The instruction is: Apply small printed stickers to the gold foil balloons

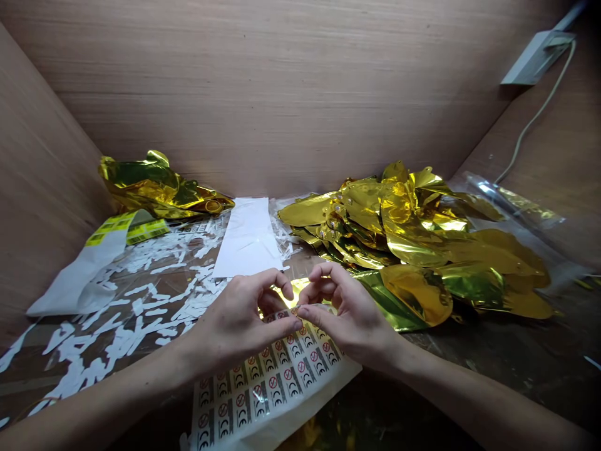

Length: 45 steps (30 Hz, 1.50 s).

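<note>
A sheet of small printed stickers (267, 382), with CE marks and red prohibition signs, lies tilted in front of me. My left hand (248, 313) has thumb and fingers closed at the sheet's upper edge. Right beside it, my right hand (345, 310) pinches the same edge, its thumb nearly touching the left thumb. The fingertips partly hide the sheet's top rows. Behind the hands shows shiny gold foil (300, 287), and a flat gold foil balloon (408, 294) lies just past the right hand.
A heap of gold foil balloons (399, 219) fills the back right. More crumpled gold foil (159, 188) lies back left. White paper strips (154, 300) litter the left, near a yellow-and-white label roll (107, 250). A white sheet (246, 235) lies centre back. A power strip (535, 59) hangs upper right.
</note>
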Available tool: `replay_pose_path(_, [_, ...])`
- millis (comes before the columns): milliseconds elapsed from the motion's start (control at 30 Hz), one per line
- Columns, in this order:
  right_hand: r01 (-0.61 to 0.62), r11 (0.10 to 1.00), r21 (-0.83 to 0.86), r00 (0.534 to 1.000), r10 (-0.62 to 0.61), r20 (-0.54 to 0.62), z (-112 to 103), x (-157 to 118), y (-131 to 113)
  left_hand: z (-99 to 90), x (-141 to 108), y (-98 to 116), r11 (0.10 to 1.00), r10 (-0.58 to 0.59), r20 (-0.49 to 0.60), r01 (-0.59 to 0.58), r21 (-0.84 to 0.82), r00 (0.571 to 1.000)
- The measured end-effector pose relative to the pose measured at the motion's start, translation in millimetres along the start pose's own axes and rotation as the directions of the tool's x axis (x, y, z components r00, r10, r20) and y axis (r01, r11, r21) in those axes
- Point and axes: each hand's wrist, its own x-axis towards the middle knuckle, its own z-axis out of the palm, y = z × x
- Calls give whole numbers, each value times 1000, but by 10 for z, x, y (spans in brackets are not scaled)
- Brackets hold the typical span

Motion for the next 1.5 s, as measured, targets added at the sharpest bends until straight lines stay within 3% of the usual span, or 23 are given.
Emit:
replay_pose_path(167, [-157, 966, 203, 988, 152, 40, 14, -18, 20, 2, -5, 26, 1000, -25, 7, 25, 5, 1000])
replay_pose_path(333, [-212, 939, 270, 977, 194, 90, 38, -15, 55, 21, -13, 48, 998, -57, 38, 59, -38, 998])
replay_pose_path(467, [-174, 968, 182, 983, 161, 85, 44, -30, 28, 15, -16, 38, 996, -71, 54, 73, -43, 996])
replay_pose_path(600, [-53, 999, -9, 998, 53, 41, 29, -45, -15, -9, -13, 67, 998, -35, 32, 33, 45, 999])
replay_pose_path(800, [63, 949, -308, 998, -56, 30, 14, -59, -61, 6, -8, 98, 997, -51, 40, 49, 53, 998])
replay_pose_path(1100, [165, 916, -365, 986, -146, 80, -44, -26, -56, -17, 12, 107, 995, -101, 55, 102, -13, 993])
replay_pose_path(1267, [165, 904, -395, 984, -126, 123, -101, -2, -127, -26, 11, 98, 994, -108, 26, 108, 15, 994])
replay_pose_path(1500, [199, 849, -490, 979, -190, 69, -54, -24, -171, -29, 1, 117, 989, -143, 30, 144, -17, 989])
